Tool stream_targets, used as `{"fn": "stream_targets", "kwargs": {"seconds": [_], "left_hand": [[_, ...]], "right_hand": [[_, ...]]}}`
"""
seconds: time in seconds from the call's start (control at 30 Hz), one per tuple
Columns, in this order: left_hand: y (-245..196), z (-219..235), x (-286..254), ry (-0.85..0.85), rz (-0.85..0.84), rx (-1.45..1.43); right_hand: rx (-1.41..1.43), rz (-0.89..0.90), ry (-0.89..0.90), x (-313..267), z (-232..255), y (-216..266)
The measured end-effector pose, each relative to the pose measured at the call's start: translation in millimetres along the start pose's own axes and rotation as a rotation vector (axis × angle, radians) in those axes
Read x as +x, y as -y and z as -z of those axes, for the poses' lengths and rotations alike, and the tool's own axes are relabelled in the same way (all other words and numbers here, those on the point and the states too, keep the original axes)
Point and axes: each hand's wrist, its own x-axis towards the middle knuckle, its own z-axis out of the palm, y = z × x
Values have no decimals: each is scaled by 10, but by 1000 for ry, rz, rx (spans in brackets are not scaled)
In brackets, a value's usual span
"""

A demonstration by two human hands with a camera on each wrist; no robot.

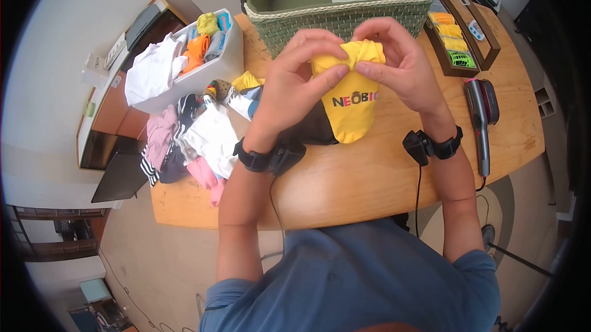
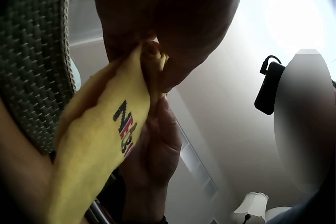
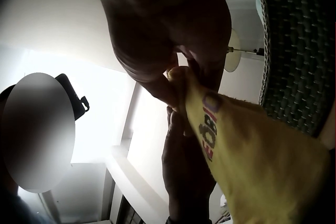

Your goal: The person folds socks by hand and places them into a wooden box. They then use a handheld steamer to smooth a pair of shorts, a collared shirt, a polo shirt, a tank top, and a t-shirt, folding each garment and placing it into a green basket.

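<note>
A yellow sock [image 1: 351, 113] with "NEOBIO" lettering hangs toe down over the table. At its bunched cuff, the left hand [image 1: 295, 76] pinches the fabric between thumb and fingers. On the other side of the cuff, the right hand [image 1: 403, 64] also pinches, its thumb near the left thumb. The left wrist view shows the sock [image 2: 100, 134] stretching down from the hands. In the right wrist view the rolled cuff of the sock [image 3: 181, 79] lies between the fingertips. Dark fabric [image 1: 311, 126] rests on the table behind the sock.
A green woven basket [image 1: 277, 24] holding a blue plush stands at the back. To the left are a white bin [image 1: 231, 49] of clothes and a loose clothes pile [image 1: 206, 135]. A divided box [image 1: 462, 72] with rolled yellow socks and a hair styling brush [image 1: 482, 123] are right.
</note>
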Motion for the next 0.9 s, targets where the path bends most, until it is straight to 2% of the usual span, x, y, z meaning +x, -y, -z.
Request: {"fn": "stream_targets", "kwargs": {"seconds": [0.03, 0.13, 0.23, 0.27, 0.33, 0.37, 0.43, 0.47, 0.57, 0.67, 0.77, 0.9], "left_hand": [[-1, -15, 1, -24, 0, -14], [-15, -67, -3, -82, 19, -38], [-23, -121, -15, -124, 73, -83], [5, -133, -19, -142, 32, -71], [-84, -164, -7, -126, 182, -197], [-80, -170, -9, -115, 226, -224], [-70, -162, -18, -99, 315, -267], [-60, -162, -21, -104, 296, -280], [-15, -165, -58, -108, 254, -339], [1, -149, -73, -72, 251, -415], [-21, -149, -83, -50, 269, -431], [0, -110, -82, -67, 279, -406]], "right_hand": [[36, -23, -35, 5, -32, 12], [-59, -168, 30, -1, -8, 12], [-150, -115, 51, -1, 18, -21], [-165, -106, 43, -5, 33, -11], [-176, -87, 38, -14, 41, -1], [-181, -140, 85, -12, 63, 54], [-199, -13, 49, -5, 44, -13], [-206, 52, 32, 0, 35, -41], [-277, -4, 86, -17, 66, 25], [-253, 28, 98, -8, 70, 36], [-312, 139, 76, -5, 90, -32], [-236, 65, 98, -15, 66, 7]]}}
